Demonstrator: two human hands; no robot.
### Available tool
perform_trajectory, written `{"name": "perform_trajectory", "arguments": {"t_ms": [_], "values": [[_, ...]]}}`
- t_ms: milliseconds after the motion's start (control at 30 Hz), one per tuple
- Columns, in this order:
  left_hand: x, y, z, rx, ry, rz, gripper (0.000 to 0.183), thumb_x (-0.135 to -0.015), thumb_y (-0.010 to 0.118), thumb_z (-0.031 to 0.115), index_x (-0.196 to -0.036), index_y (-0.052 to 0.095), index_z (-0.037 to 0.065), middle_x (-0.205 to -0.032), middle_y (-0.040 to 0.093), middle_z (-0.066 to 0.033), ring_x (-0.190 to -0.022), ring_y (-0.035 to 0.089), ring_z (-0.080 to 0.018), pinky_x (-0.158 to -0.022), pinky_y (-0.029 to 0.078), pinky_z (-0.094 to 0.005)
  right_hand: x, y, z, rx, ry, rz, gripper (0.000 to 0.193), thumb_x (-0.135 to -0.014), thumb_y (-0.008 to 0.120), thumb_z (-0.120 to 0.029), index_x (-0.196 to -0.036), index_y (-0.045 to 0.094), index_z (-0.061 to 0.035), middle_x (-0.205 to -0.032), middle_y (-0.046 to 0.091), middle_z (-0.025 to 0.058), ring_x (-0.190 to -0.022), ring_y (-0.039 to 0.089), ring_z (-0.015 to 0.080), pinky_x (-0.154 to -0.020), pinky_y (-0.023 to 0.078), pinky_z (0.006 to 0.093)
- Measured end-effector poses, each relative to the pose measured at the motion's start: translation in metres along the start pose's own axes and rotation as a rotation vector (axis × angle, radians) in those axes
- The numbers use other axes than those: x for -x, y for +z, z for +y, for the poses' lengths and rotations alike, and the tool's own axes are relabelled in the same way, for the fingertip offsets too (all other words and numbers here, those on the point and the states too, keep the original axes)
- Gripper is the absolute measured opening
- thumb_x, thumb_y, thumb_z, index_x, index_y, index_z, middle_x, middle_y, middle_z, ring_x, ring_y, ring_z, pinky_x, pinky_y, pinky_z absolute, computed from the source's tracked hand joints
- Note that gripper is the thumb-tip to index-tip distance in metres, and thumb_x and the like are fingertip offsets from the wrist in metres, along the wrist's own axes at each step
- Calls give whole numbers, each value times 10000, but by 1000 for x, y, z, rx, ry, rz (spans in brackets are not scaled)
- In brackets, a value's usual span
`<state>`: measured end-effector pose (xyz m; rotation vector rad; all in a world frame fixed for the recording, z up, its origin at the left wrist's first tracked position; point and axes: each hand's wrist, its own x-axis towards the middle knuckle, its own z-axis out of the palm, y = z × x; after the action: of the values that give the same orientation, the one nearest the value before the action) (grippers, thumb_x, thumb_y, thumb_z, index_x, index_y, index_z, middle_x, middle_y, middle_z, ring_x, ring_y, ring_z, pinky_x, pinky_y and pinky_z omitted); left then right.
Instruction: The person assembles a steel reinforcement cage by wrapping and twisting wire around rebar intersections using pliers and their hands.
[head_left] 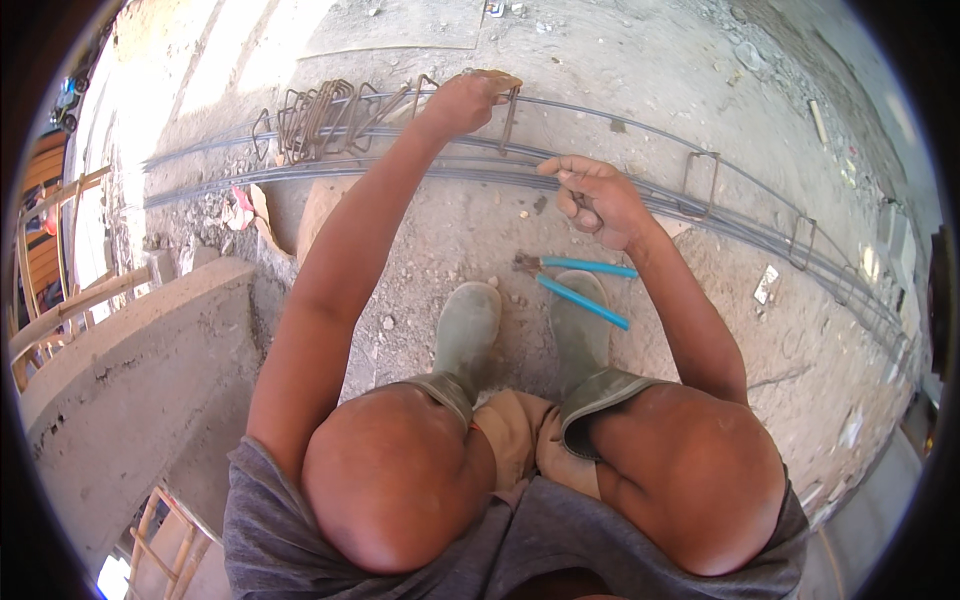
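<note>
My left hand (468, 103) is closed on the top of a rectangular steel stirrup (509, 122) on the long rebars (640, 122). Its fingertips are partly hidden behind the hand. Nearer to me, beside the lower bars, my right hand (598, 203) hovers with the forefinger stretched left and the other fingers loosely curled. Nothing shows between them. Pincers with blue handles (585, 302) lie spread on the ground by my right boot (580, 335), their metal head pointing left.
A bunch of bent stirrups (325, 115) hangs on the bars at left. More stirrups (702, 185) are spaced along the right stretch. A concrete ledge (130, 340) rises at left beside a wooden frame (75, 310). Rubble (745, 55) lies at far right.
</note>
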<state>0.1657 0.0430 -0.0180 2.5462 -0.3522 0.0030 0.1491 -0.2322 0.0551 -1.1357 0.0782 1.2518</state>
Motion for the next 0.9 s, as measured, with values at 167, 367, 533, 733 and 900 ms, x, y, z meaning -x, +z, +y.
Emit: {"name": "perform_trajectory", "arguments": {"t_ms": [167, 367, 533, 733, 900], "values": [[3, 5, 3, -26, -118, -47, 432, -882, 533, 21, -1295, 588, 132, -1161, 658, -165, -1011, 642, -356, -865, 518, -437, -8, 11, 6, -168, 53, -94, 270, -974, 471, -110, -1189, 584, 8, -630, 541, 34, -447, 366, 52, -393, 272, 203], [6, -21, 10, -103, -87, -127, 487, -862, 513, -19, -1314, 562, 154, -1138, 644, -106, -916, 673, -328, -786, 543, -436, -10, 15, -7, 184, -109, 141, 270, -994, 432, -128, -1182, 573, 3, -640, 529, 7, -465, 382, 49, -413, 276, 199], [10, -16, 16, -297, -112, -110, 533, -858, 514, -13, -1350, 516, 190, -1265, 583, -69, -844, 696, -298, -712, 578, -407, -22, -21, -11, 685, -345, 414, 232, -979, 471, -116, -1130, 615, -15, -797, 601, 56, -592, 509, 115, -553, 413, 263], [24, -24, 10, -197, -121, -107, 453, -935, 527, 140, -1381, 479, 193, -1314, 561, -76, -1028, 658, -293, -931, 506, -461, -46, -47, -38, 1496, -637, 650, 240, -949, 570, -189, -1127, 637, -42, -1065, 660, 173, -952, 636, 410, -856, 487, 442], [54, -55, -30, -366, -402, 431, 435, -984, 507, 237, -1387, 450, 83, -1366, 513, -137, -1243, 522, -318, -1051, 359, -538, -49, -45, -56, 1560, -479, 501, 232, -936, 592, -228, -1045, 670, -38, -999, 689, 192, -951, 648, 394, -826, 492, 437]]}}
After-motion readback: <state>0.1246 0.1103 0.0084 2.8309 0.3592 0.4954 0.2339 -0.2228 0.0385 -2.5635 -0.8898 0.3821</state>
